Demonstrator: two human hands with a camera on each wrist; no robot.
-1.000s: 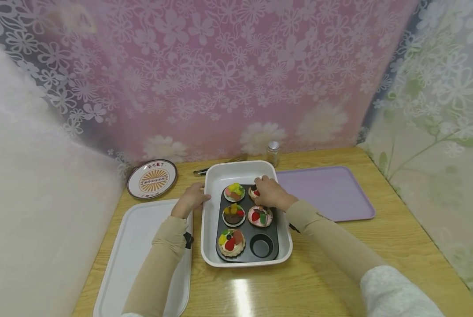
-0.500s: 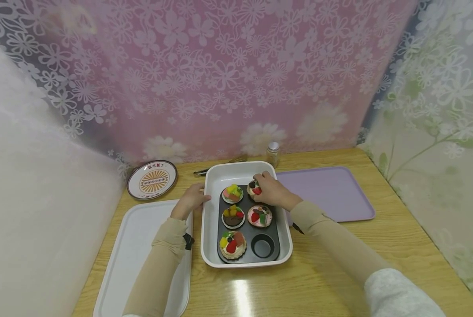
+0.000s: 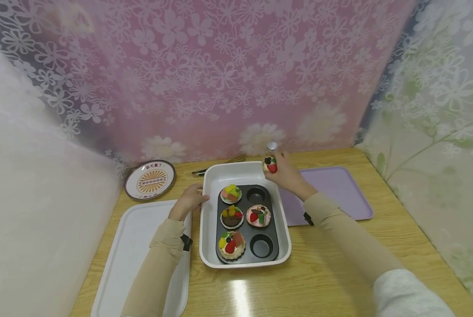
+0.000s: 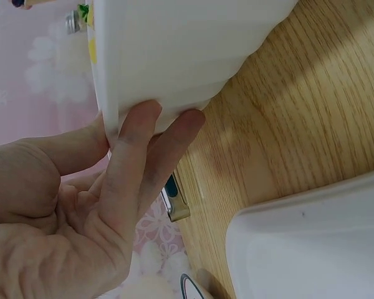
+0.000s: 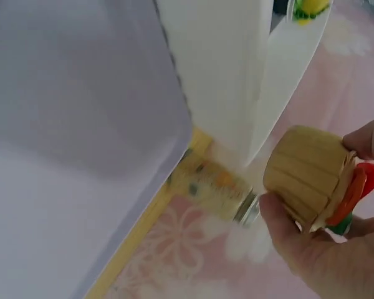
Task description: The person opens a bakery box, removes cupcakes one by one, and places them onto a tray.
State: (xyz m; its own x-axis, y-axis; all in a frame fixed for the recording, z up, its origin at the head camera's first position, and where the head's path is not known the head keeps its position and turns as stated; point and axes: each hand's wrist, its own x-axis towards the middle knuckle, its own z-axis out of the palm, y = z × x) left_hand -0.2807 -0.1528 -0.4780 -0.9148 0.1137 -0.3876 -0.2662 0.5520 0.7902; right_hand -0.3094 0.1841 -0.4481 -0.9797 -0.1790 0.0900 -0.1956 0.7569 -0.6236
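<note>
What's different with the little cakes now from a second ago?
The right grip has lifted the berry tart from its far-right cup, moving it up, away and a little right, toward the jar. That cup is now empty. Nothing has been let go. The other four tarts stay in their cups, and the left grip keeps holding the white tub's edge.

fruit-topped tart (image 5: 306, 175) in right hand (image 3: 287, 175)
</note>
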